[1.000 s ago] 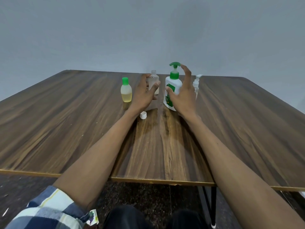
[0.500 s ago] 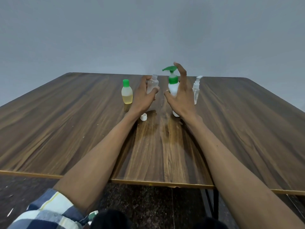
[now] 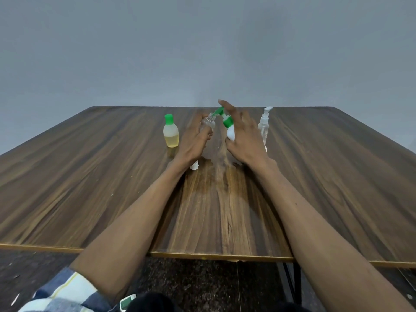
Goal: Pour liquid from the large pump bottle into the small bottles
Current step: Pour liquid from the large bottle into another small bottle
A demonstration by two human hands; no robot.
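My right hand point(image 3: 244, 140) grips the large white pump bottle point(image 3: 230, 131), lifted off the wooden table point(image 3: 90, 176) and tilted left. Its index finger lies on the green pump head point(image 3: 218, 111). The nozzle meets the open mouth of a small clear bottle point(image 3: 208, 123), which my left hand point(image 3: 193, 143) holds tilted to the right. Most of both bottles is hidden behind my hands. A small white cap point(image 3: 194, 165) lies on the table under my left wrist.
A small bottle with a green cap point(image 3: 171, 135), half full of yellow liquid, stands left of my hands. A clear pump bottle with a white head point(image 3: 263, 127) stands to the right. The table's near edge point(image 3: 202, 255) runs below my forearms.
My right hand has lifted the pump bottle off the table and tilted it left. My left hand has raised and tilted the small clear bottle until its mouth meets the nozzle.
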